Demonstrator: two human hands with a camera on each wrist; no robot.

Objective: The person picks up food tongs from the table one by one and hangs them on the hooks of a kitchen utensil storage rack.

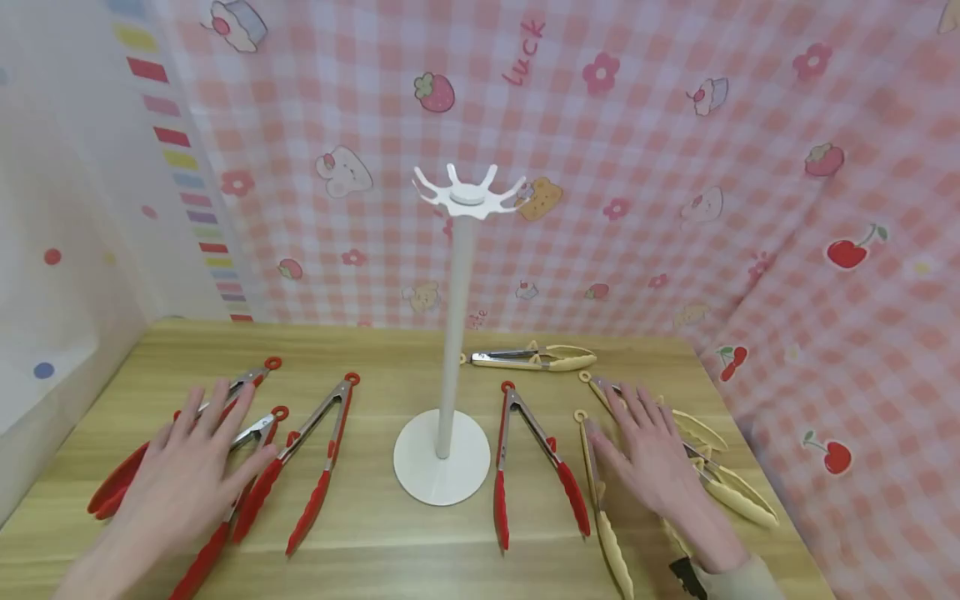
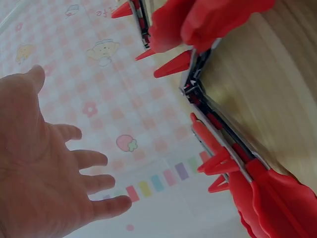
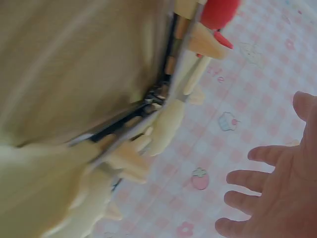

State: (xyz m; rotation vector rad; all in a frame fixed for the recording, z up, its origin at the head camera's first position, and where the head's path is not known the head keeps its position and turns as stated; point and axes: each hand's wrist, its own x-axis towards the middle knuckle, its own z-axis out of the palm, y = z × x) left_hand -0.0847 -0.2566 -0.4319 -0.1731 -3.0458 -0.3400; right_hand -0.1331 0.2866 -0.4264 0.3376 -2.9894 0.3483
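Note:
My left hand (image 1: 187, 467) is spread, palm down, above red-tipped tongs at the left. In the left wrist view its fingers are apart and hold nothing. Partly hidden beneath it are one pair of red tongs (image 1: 123, 483) and another splayed red pair (image 1: 201, 567). A third red pair (image 1: 309, 512) lies just right of it. My right hand (image 1: 652, 458), also spread and holding nothing, hovers over several cream-tipped tongs (image 1: 738, 500). It covers part of a splayed cream pair (image 1: 615, 554). The right wrist view shows cream tongs (image 3: 166, 126) beyond the palm.
A white stand (image 1: 456, 317) with a ring of upturned hooks rises from a round base (image 1: 442, 483) mid-table. Splayed red tongs (image 1: 502, 500) lie right of it, and cream tongs (image 1: 573, 359) lie behind. Patterned cloth (image 1: 480, 125) hangs along the wooden table's (image 1: 360, 342) back and sides.

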